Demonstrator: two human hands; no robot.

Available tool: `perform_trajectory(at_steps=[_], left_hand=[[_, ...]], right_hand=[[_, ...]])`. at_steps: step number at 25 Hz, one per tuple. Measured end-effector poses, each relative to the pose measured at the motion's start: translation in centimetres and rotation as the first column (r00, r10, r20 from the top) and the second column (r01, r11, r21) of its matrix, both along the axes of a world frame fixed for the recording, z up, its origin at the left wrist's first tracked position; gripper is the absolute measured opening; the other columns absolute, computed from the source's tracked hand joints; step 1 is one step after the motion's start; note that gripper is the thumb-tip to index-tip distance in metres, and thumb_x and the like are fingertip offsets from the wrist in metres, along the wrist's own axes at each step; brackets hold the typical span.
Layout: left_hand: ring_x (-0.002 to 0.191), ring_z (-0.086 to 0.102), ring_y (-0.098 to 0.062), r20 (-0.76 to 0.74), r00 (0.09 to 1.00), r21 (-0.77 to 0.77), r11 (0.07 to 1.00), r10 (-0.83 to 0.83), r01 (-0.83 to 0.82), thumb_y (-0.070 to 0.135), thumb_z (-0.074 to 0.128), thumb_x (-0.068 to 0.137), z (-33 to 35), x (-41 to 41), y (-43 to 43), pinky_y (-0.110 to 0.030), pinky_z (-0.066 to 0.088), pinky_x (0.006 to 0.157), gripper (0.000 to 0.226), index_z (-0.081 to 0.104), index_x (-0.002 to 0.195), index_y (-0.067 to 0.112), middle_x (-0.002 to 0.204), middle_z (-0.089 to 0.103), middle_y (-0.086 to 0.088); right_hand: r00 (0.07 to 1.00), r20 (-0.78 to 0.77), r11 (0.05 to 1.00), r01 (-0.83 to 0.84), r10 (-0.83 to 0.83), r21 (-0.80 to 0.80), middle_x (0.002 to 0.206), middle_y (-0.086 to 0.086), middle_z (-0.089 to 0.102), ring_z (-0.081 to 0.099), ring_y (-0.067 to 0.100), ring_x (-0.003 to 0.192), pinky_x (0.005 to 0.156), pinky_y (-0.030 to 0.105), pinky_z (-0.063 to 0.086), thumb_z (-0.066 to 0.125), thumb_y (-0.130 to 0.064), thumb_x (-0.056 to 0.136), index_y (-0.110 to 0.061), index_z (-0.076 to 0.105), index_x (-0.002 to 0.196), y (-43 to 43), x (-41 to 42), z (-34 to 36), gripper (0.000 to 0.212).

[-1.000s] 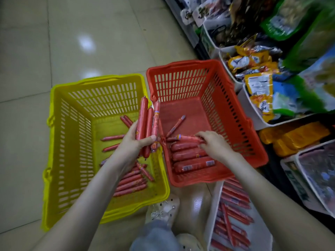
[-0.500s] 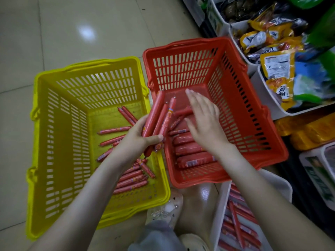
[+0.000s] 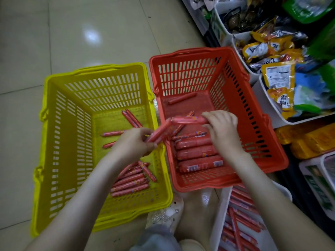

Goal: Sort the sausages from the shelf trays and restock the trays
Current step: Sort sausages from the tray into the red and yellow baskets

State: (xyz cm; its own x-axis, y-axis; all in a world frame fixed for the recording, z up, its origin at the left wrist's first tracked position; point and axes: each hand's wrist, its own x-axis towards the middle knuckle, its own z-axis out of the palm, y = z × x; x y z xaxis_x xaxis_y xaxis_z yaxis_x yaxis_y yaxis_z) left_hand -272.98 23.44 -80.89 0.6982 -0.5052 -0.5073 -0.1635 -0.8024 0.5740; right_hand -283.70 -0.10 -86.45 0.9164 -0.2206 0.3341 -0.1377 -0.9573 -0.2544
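Note:
A yellow basket (image 3: 54, 142) and a red basket (image 3: 253, 109) stand side by side on the floor. Thin sausages (image 3: 130, 183) lie in the yellow basket. Thick sausages (image 3: 195, 153) lie stacked in the red one, with another thick sausage (image 3: 182, 98) alone near its back. My left hand (image 3: 134, 144) grips a bundle of sausages (image 3: 160, 131) over the rims between the baskets. My right hand (image 3: 221, 131) pinches one sausage (image 3: 188, 120) above the red basket. A white tray (image 3: 220, 220) at the bottom right holds several thin sausages (image 3: 241, 214).
Shelf bins of snack packets (image 3: 275, 57) line the right side, with a white bin (image 3: 261, 107) close to the red basket. Orange packs (image 3: 308, 140) sit lower on the shelf. A shoe (image 3: 168, 212) shows between the baskets. Tiled floor (image 3: 72, 33) stretches left and behind.
My left hand's bundle has tipped from upright to lying slanted. My right hand, flat over the stack half a second ago, now pinches one sausage lifted above the red basket.

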Motion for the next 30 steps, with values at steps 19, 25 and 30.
perform_trajectory(at_steps=[19,25,30], left_hand=[[0.123,0.052,-0.029,0.074,0.994,0.298,0.95,0.078,-0.097,0.022,0.064,0.088,-10.7,-2.3,9.8,-0.034,0.041,0.096,0.053,0.048,0.137,0.019,0.133,0.058,-0.011],[0.125,0.047,-0.036,0.617,0.783,-0.125,0.992,0.08,-0.003,0.021,0.057,0.087,-4.6,-3.9,3.2,-0.052,0.036,0.105,0.047,0.052,0.133,0.009,0.134,0.051,-0.019],[0.118,0.052,-0.035,0.742,0.664,-0.226,0.899,-0.091,0.375,0.016,0.05,0.082,-2.6,-12.3,-5.4,-0.046,0.036,0.106,0.046,0.057,0.125,0.002,0.128,0.055,-0.022]], right_hand=[[0.988,-0.091,0.986,-0.113,0.124,0.124,0.12,0.013,0.06,0.05,0.027,0.111,0.097,0.035,0.034,0.048,-0.011,0.085,-0.002,0.052,0.128,9.5,-0.6,-3.2,0.044],[0.984,-0.066,0.979,-0.156,0.166,0.131,0.12,0.01,0.06,0.053,0.027,0.112,0.099,0.037,0.038,0.051,-0.007,0.087,-0.005,0.053,0.129,9.3,-1.7,-1.4,0.042],[0.996,-0.085,0.984,-0.01,0.025,0.178,0.117,0.017,0.061,0.049,0.027,0.111,0.098,0.036,0.037,0.049,-0.015,0.083,0.002,0.055,0.121,5.6,-7.8,0.0,0.042]])
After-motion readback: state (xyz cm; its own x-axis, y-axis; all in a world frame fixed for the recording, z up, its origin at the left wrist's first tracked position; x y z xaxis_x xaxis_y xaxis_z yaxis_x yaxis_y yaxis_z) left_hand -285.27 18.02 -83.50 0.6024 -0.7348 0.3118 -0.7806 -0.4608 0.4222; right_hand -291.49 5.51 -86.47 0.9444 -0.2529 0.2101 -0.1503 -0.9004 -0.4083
